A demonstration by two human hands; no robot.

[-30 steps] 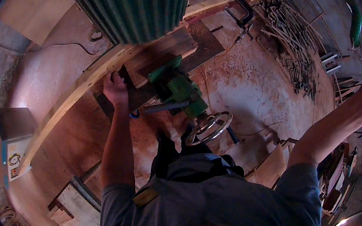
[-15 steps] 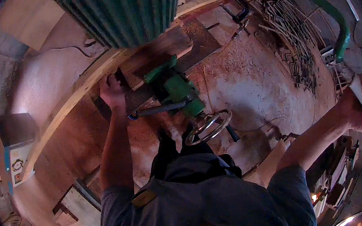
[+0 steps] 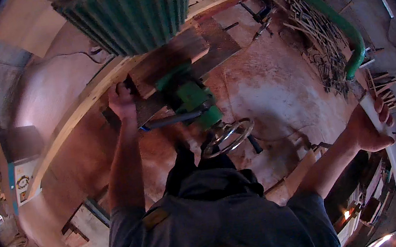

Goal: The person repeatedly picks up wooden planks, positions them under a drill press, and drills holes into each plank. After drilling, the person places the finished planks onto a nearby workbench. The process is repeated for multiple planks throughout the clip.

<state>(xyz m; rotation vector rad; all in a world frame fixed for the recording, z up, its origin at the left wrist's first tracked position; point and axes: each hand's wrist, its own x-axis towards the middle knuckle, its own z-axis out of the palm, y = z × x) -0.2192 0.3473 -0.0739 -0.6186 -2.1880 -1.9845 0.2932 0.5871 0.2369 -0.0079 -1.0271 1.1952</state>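
Inspector: What step is in hand?

Operator: Positioning, I judge. My left hand is closed on the dark wooden block beside the green metal machine body, arm straight. My right hand, flung wide, grips the pale curved plastic pipe.

Inspector: Next?

Operator: Probably steadying the block, above the round steel handwheel.

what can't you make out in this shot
- Head view: the left hand sits on the wood block; its fingertips are hidden behind the block's edge.
- Top of the green ribbed machine is cut off by the upper rim.
- The white handle in the right hand blurs near the rim.
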